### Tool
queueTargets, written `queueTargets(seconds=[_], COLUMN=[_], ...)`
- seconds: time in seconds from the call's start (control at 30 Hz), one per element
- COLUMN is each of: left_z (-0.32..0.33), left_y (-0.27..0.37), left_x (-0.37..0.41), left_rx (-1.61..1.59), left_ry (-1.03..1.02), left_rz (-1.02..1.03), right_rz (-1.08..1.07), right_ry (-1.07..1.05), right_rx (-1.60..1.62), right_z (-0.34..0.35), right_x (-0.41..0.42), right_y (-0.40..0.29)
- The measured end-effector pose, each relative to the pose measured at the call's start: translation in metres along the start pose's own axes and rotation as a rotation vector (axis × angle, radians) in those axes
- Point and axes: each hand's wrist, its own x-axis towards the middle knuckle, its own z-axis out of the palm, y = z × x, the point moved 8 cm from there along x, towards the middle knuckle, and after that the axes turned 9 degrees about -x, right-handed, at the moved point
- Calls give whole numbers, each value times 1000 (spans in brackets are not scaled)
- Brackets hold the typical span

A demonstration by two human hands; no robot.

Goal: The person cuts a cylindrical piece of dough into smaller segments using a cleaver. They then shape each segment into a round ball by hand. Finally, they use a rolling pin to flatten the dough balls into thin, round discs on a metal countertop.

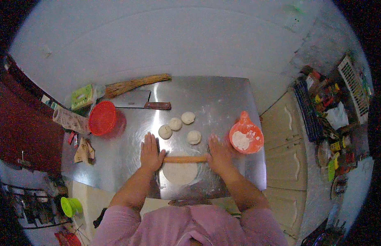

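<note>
A wooden rolling pin [185, 159] lies crosswise over the far part of a round, flattened sheet of dough [180, 174]. My left hand [151, 153] bears on the pin's left end, its fingers stretched forward and its thumb beside the wood. At the other end, my right hand [219, 153] bears on the pin in the same way, fingers forward and slightly blurred. Both palms hide the pin's ends. Beyond the pin sit several pale dough balls, among them a single one [194, 137] nearer my right hand and a row with one ball [175, 124] in its middle.
The steel worktop [206, 92] carries an orange scoop-shaped bowl [253, 144] of flour at right. On the left stand a red plastic container [102, 118], a cleaver [158, 105], a bundle of thin sticks [138, 83], a green tissue pack [82, 97] and a crumpled brown paper [84, 151].
</note>
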Motion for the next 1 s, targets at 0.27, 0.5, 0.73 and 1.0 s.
queueTargets(seconds=[0.27, 0.5, 0.73, 1.0], left_z=[-11, 4, 6, -8], left_y=[35, -2, 39, 21], left_x=[-90, 11, -106, 19], left_rx=[-37, -39, -66, 27], left_ry=[-336, 54, -387, -44], left_rz=[172, -102, 147, -66], right_rz=[-223, 143, -234, 98], right_ry=[-20, 312, -111, 192], right_rx=[108, 76, 99, 33], right_z=[32, -2, 26, 4], right_x=[-73, 36, -81, 18], right_y=[-15, 19, -14, 18])
